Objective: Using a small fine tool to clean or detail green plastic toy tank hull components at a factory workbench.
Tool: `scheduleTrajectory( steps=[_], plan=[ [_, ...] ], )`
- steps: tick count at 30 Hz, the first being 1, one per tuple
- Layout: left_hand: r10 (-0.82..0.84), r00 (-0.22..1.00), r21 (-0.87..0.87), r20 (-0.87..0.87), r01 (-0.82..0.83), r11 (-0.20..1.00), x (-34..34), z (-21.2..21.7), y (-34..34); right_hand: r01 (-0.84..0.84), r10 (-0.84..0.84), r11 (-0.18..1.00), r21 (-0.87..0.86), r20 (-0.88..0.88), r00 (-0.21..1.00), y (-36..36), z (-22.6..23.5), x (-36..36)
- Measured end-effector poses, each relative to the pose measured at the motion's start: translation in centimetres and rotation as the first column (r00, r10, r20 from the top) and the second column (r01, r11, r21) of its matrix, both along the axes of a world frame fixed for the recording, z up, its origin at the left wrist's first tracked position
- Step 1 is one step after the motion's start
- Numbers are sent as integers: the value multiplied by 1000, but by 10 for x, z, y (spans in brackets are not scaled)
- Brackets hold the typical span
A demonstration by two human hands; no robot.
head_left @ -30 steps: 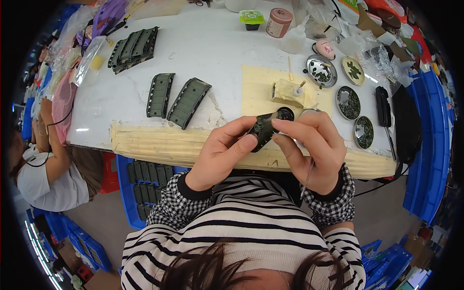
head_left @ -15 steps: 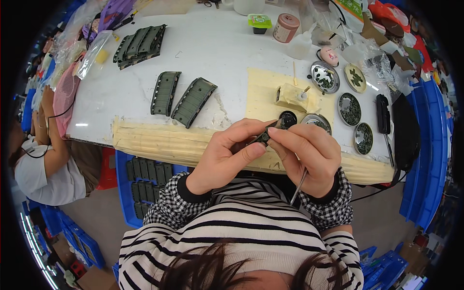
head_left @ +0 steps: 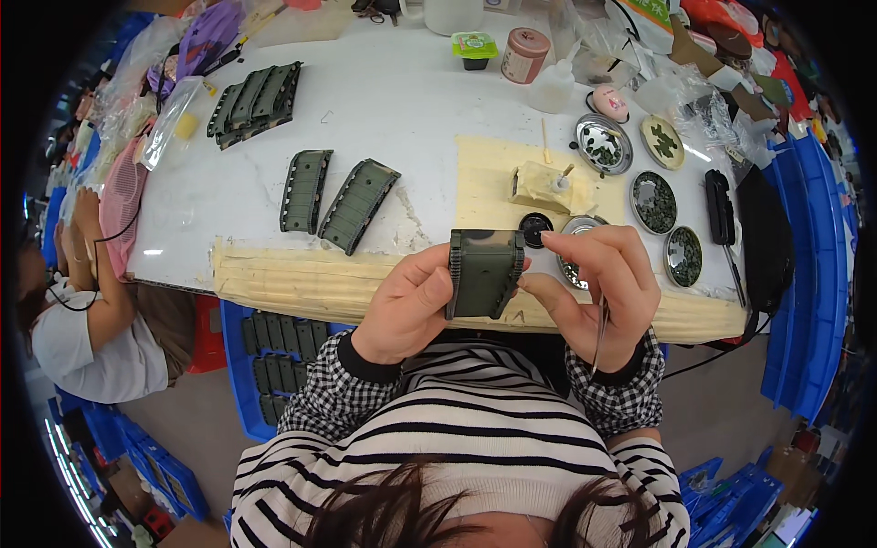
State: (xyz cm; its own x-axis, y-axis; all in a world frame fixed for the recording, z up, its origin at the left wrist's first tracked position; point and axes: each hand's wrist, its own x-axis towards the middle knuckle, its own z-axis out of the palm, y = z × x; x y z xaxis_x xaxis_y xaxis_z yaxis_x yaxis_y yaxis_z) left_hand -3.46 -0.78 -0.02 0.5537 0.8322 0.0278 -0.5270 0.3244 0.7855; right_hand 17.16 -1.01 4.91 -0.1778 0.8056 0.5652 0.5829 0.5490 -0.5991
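A dark green model tank hull [head_left: 484, 272] is held flat over the table's front edge, its broad face toward me. My left hand [head_left: 409, 306] grips its left side with thumb on top. My right hand [head_left: 598, 288] pinches its right edge with the fingertips and also holds thin tweezers [head_left: 600, 333] that point down toward my sleeve. Just behind the hull lie a small black round lid [head_left: 534, 228] and a metal dish [head_left: 575, 239] of tiny parts.
Two green hulls [head_left: 336, 196] lie left on the white table [head_left: 402, 100], with a stack of more [head_left: 256, 102] behind. Several metal dishes of small parts [head_left: 653, 196] sit right, beside a black tool [head_left: 719, 208]. A blue crate of hulls [head_left: 260, 361] stands below; another person [head_left: 78, 301] sits left.
The hull has turned from edge-on to flat, its broad face now toward me. Both hands have shifted to its sides, and my right hand has opened its pinch along the right edge.
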Motion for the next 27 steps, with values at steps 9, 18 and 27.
scheduleTrajectory(
  steps=[9,18,27],
  plan=[
    [-28,995,65,95,22,998,-2,-14,1,-84,84,984,156,5,996,6,-2,-7],
    [82,996,-384,27,-65,921,-6,6,0,35,-37,999,30,41,998,0,3,3],
    [790,299,786,-535,-166,595,-12,1,4,50,-51,995,-88,-11,999,-5,-11,8]
  ],
)
